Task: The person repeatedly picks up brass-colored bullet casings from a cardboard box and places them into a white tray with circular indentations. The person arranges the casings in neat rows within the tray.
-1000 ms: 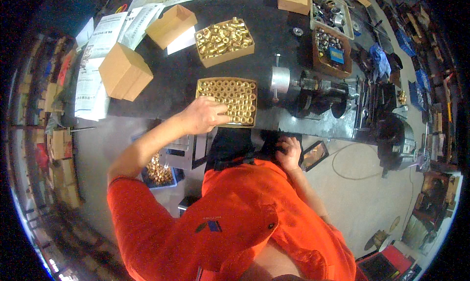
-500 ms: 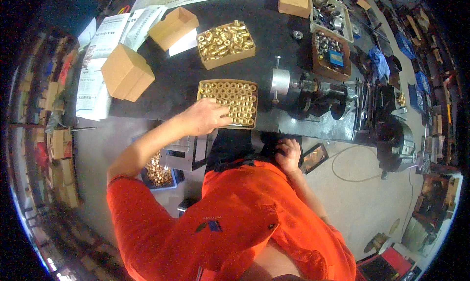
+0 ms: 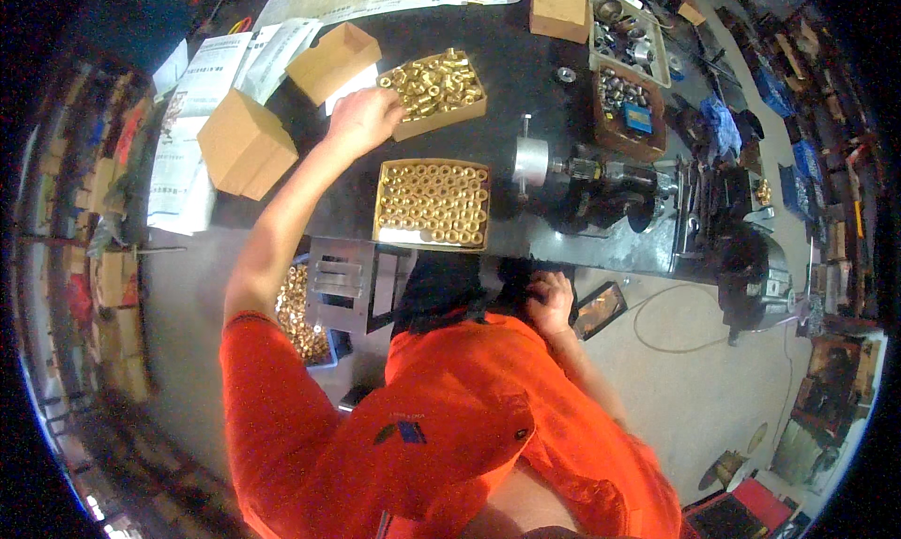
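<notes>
Left hand [image 3: 364, 122]: shifted from near cardboard box [image 3: 432, 246] of upright brass bushings [image 3: 434, 190] to far cardboard box [image 3: 443, 123] of loose brass bushings [image 3: 441, 81]; fingers bent at left edge, grip indeterminable. Suggests interval between placements. Right hand [image 3: 552, 300]: on dark trousers [image 3: 439, 288], curled, contents hidden.

Workshop: workbench [image 3: 526, 75], machine [image 3: 615, 178], shelving [image 3: 117, 286]

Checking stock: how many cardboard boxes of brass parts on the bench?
2: the nearer box, with neat rows; the farther box, with loose parts and the left hand at its left end. Others could be hidden.
</notes>
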The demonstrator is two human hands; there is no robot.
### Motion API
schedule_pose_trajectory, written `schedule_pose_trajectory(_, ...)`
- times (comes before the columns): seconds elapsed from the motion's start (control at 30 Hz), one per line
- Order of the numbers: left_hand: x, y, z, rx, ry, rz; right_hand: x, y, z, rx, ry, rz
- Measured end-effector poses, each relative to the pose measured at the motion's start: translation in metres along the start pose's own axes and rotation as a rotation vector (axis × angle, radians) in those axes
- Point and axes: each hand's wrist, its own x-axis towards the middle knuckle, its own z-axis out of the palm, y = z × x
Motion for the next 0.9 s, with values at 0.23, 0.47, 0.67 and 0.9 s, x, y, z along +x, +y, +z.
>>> schedule_pose_trajectory(0.23, 0.005, -0.008, 0.032, 0.045, -0.002, -0.105, 0.0, -0.001, -0.002, 0.003, -0.006, -0.025)
schedule_pose_trajectory(0.47, 0.011, -0.01, 0.037, -0.075, 0.058, -0.11, 0.002, -0.004, -0.004, 0.027, -0.009, -0.008)
schedule_pose_trajectory(0.67, 0.01, -0.011, 0.042, -0.174, 0.127, -0.055, 0.003, -0.006, -0.004, 0.027, 0.02, -0.028)
schedule_pose_trajectory(0.9, 0.01, -0.004, 0.042, -0.101, 0.136, 0.03, 0.004, -0.008, -0.006, 0.001, 0.013, -0.031)
